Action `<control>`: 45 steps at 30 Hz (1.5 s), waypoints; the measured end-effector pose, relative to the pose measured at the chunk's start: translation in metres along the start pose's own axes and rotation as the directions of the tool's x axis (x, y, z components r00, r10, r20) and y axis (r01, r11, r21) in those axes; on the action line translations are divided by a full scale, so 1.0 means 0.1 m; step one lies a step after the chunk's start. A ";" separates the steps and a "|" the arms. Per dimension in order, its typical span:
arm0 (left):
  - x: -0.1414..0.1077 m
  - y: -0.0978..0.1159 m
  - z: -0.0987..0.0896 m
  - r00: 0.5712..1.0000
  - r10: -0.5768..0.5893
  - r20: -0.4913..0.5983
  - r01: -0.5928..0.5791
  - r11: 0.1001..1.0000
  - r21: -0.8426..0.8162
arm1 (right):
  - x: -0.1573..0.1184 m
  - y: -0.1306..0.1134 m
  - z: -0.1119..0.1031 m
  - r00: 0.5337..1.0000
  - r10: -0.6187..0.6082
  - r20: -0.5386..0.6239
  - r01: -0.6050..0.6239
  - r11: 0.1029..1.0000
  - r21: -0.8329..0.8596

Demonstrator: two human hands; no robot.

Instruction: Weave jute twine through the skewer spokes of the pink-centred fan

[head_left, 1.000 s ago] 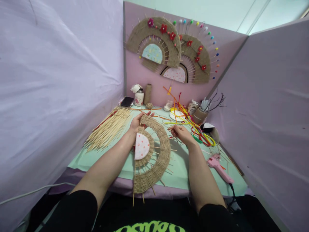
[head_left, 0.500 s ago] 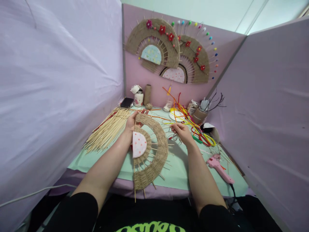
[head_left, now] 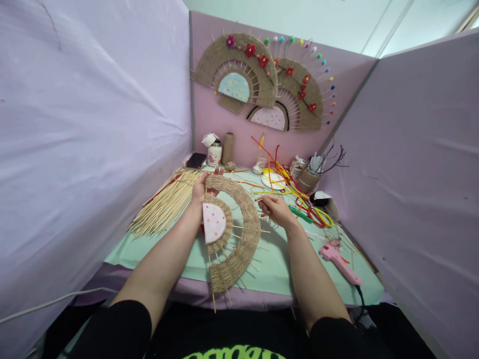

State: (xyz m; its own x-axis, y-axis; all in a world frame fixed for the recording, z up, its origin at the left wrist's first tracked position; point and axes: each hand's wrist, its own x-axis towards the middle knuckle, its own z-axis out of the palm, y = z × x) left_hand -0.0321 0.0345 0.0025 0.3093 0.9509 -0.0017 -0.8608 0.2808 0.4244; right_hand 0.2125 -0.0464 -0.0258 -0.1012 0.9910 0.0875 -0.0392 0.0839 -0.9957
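Observation:
My left hand point(head_left: 202, 188) grips a woven twine fan point(head_left: 251, 227) by its upper left end, thumb in front and fingers behind. The fan is a half ring of tan twine woven over thin sticks, with a white red-dotted half disc point(head_left: 214, 223) at its centre. It is held tilted, its straight side to the left and bare stick tips poking out along the curved edge. To the right of that edge, my right hand point(head_left: 276, 208) is closed in a pinch on a thin stick point(head_left: 258, 200). Whether this stick belongs to the fan I cannot tell.
A bundle of thin sticks point(head_left: 164, 207) lies at left. Colourful pipe cleaners point(head_left: 288, 174), green-handled scissors point(head_left: 300, 214) and a pink glue gun point(head_left: 340, 262) lie at right. A phone point(head_left: 196, 160), jar point(head_left: 214, 153) and twine spool point(head_left: 227, 148) are at the back. Decorated fans point(head_left: 239, 55) hang on the panel.
My right hand has moved slightly left and down, closer to the fan's edge. The fan has turned a little and shifted slightly left in my left hand.

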 end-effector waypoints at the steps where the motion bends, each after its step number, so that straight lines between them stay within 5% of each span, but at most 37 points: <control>1: -0.01 0.00 0.01 1.000 -0.002 -0.002 0.002 1.000 0.004 | 0.01 0.00 0.01 1.000 0.021 -0.004 -0.020 0.999 0.033; 9: 0.02 -0.04 0.01 1.000 0.023 -0.020 -0.024 0.999 -0.046 | 0.07 0.10 0.09 0.987 0.153 0.038 -0.157 0.979 0.129; 13: 0.02 -0.09 0.02 0.999 0.005 -0.033 -0.002 0.997 0.073 | 0.06 0.05 0.07 0.990 0.134 -0.043 -0.127 0.982 0.139; 16: -0.01 -0.18 0.04 0.981 -0.194 0.005 0.186 0.946 0.264 | 0.04 -0.03 -0.03 0.985 0.112 -0.135 -0.090 0.983 0.158; 19: -0.06 -0.28 0.01 0.902 -0.431 0.000 0.381 0.796 0.470 | 0.02 -0.11 -0.17 0.969 0.095 -0.227 -0.055 0.983 0.176; 22: -0.12 -0.36 -0.03 0.876 -0.482 -0.026 0.387 0.668 0.635 | 0.00 -0.14 -0.26 0.953 0.075 -0.294 -0.017 0.981 0.194; 25: -0.15 -0.38 -0.04 0.883 -0.468 0.017 0.310 0.611 0.728 | -0.01 -0.14 -0.28 0.960 0.075 -0.269 -0.026 0.983 0.182; 32: -0.14 -0.28 0.02 0.953 -0.303 0.012 0.191 0.630 0.753 | 0.03 -0.08 -0.29 0.965 -0.049 -0.257 0.058 0.998 0.028; 39: -0.12 -0.25 0.05 0.985 -0.172 -0.004 0.112 0.622 0.775 | 0.02 -0.09 -0.34 0.819 -0.327 -0.472 0.100 0.891 -0.443; 45: -0.11 -0.23 0.05 0.996 -0.091 0.006 0.055 0.651 0.757 | -0.03 -0.15 -0.31 0.750 -0.437 -0.497 0.182 0.858 -0.480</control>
State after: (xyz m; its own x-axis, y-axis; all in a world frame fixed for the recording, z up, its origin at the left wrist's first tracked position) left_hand -0.0139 0.0172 -0.0022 0.3888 0.9207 -0.0349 -0.2376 0.1368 0.9617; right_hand 0.2439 -0.0470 -0.0125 0.4357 0.7581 0.4852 0.4246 0.3022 -0.8534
